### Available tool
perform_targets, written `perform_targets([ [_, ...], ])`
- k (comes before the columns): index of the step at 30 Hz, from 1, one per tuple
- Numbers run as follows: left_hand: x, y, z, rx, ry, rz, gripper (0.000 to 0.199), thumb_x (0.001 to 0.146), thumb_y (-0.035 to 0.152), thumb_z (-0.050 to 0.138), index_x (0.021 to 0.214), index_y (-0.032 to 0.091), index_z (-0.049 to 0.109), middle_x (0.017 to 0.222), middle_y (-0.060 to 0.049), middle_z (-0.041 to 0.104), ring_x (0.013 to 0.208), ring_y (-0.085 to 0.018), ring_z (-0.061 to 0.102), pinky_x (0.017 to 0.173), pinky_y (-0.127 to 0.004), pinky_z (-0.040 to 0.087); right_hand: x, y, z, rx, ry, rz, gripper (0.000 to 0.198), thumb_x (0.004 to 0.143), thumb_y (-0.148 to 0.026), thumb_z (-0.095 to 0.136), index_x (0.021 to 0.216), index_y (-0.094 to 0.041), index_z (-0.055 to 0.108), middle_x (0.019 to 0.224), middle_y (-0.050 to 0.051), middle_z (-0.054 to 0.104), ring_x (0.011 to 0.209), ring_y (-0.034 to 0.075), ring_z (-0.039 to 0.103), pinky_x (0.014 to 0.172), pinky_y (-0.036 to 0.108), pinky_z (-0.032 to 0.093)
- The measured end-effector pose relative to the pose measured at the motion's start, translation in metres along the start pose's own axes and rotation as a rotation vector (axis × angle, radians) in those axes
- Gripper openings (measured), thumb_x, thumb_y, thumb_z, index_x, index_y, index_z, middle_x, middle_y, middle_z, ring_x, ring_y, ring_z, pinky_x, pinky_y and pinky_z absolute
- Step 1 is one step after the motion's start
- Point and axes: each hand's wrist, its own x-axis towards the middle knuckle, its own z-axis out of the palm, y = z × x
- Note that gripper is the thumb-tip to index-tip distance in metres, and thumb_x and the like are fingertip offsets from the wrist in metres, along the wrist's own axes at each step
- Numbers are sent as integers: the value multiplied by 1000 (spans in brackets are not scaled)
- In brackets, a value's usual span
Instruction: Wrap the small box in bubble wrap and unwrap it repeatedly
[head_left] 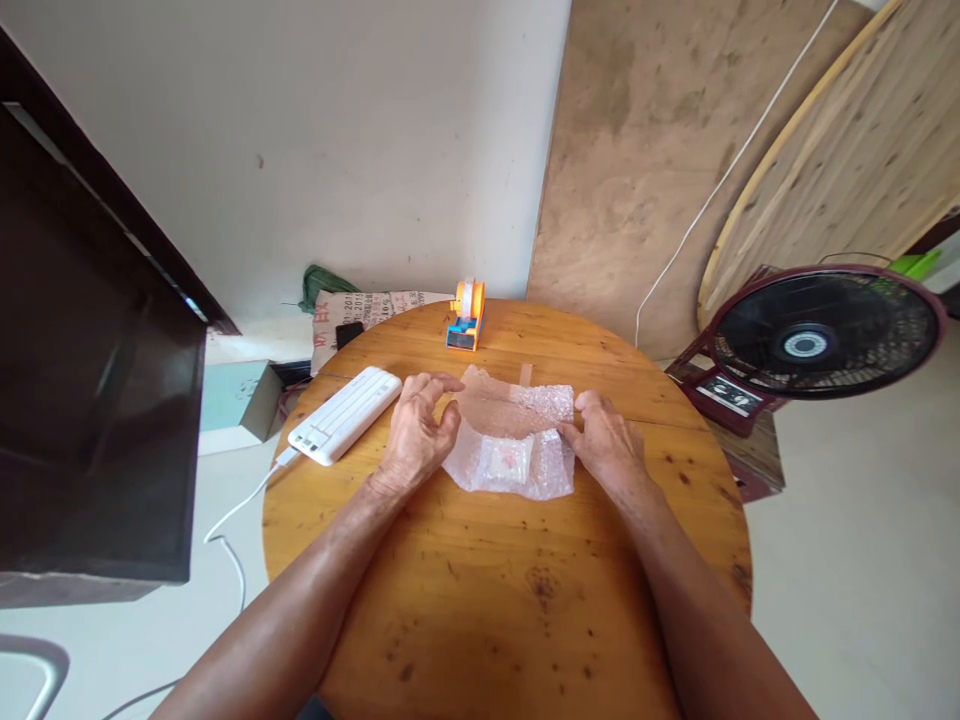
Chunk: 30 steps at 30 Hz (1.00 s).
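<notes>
A sheet of clear bubble wrap [514, 410] lies spread on the round wooden table [480, 570]. On its near half rests a small, pale, flat packet [508, 460] with a reddish mark; what is inside cannot be made out. My left hand [420, 425] is at the left edge of the sheet, thumb and fingers apart, holding nothing. At the opposite edge, my right hand [607, 440] has its fingertips against the wrap, thumb and forefinger apart. A short strip of tape [526, 374] shows at the sheet's far edge.
An orange and blue tape dispenser [466, 315] stands at the table's far edge. Left of my left hand lies a white power bank [345, 415] with a white cable [244, 500] running off the table. A dark fan [810, 340] stands close on the right.
</notes>
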Motion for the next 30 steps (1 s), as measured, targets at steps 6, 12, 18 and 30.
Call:
perform_targets([
  [6, -6, 19, -10, -290, -339, -11, 28, 85, 30, 53, 106, 16, 65, 103, -7, 67, 91, -20, 62, 80, -31, 49, -4, -4, -6, -80, -36, -101, 18, 89, -31, 48, 101, -24, 60, 102, 5, 62, 85, 21, 63, 62, 30, 33],
  [12, -7, 20, -13, -201, -517, 85, 34, 76, 25, 61, 108, 18, 65, 100, -6, 67, 95, -22, 61, 87, -34, 46, -1, -3, -3, -25, -65, -69, 21, 89, -32, 48, 103, -22, 60, 103, 7, 65, 88, 22, 64, 62, 30, 34],
  [18, -3, 32, -25, -170, -594, 149, 16, 76, 21, 54, 82, 18, 68, 70, -2, 62, 67, -16, 56, 68, -29, 44, 3, 0, 5, 26, -90, -40, 24, 90, -36, 46, 98, -23, 63, 100, 7, 68, 86, 22, 64, 63, 29, 35],
  [30, -69, 94, -60, 62, -967, 365, 13, 67, 7, 50, 69, 19, 55, 82, -4, 62, 84, -20, 52, 86, -38, 42, 4, 5, 7, 69, -66, -68, 20, 90, -32, 45, 99, -23, 61, 103, 6, 68, 91, 22, 64, 65, 28, 37],
])
